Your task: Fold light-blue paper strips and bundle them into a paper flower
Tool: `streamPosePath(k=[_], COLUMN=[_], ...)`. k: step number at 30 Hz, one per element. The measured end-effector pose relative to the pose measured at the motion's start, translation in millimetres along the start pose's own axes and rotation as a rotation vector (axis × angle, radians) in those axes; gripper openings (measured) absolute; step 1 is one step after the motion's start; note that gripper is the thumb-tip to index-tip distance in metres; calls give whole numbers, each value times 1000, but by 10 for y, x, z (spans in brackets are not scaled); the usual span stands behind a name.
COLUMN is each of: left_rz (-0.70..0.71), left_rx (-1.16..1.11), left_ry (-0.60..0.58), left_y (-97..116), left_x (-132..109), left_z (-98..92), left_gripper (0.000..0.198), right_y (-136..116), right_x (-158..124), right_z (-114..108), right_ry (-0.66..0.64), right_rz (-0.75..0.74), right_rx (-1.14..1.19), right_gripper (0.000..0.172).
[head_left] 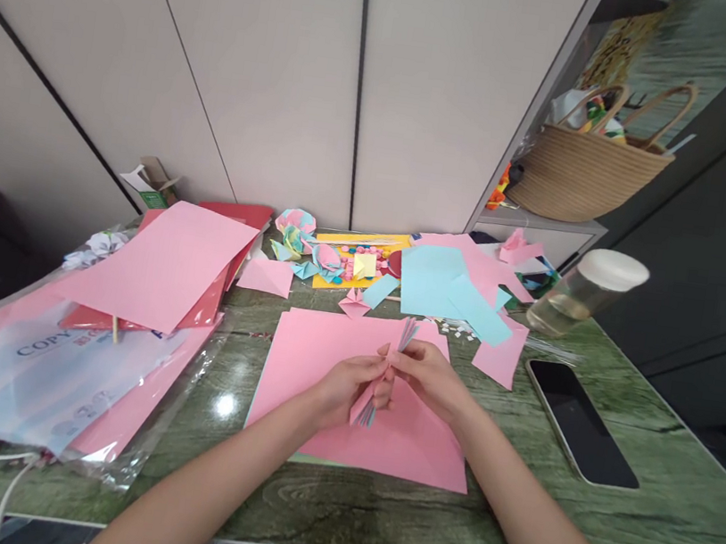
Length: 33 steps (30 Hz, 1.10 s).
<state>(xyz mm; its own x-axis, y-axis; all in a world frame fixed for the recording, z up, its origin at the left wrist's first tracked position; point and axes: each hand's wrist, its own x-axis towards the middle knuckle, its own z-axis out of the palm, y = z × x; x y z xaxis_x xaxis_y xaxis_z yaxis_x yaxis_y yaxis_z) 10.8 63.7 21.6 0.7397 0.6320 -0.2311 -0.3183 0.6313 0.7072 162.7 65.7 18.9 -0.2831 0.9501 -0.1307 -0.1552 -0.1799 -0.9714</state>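
The left hand (344, 388) and the right hand (434, 379) each have a grip pinched tight on a folded pink-and-blue paper bundle (407, 334). It is held tilted just above a pink sheet (296, 362) on the green bench (638, 527).

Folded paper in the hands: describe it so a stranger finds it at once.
On the green table lies a big pink sheet, straight ahead. Above it the left hand and right hand pinch the folded paper together. Unlike the flat sheets around, it is a narrow pleated stack, pink and blue.
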Motion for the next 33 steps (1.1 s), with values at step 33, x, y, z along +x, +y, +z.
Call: streamPosePath(k=[33], left_rz=[-197], left_rx=[-150], left_ry=[-388], left_y=[2], left_x=[-56], left_z=[-10], left_gripper=[24], right_y=[4], right_x=[-16], right_z=[-15], right_ry=[-261], right_rz=[-10], right_rx=[202], right_gripper=[17])
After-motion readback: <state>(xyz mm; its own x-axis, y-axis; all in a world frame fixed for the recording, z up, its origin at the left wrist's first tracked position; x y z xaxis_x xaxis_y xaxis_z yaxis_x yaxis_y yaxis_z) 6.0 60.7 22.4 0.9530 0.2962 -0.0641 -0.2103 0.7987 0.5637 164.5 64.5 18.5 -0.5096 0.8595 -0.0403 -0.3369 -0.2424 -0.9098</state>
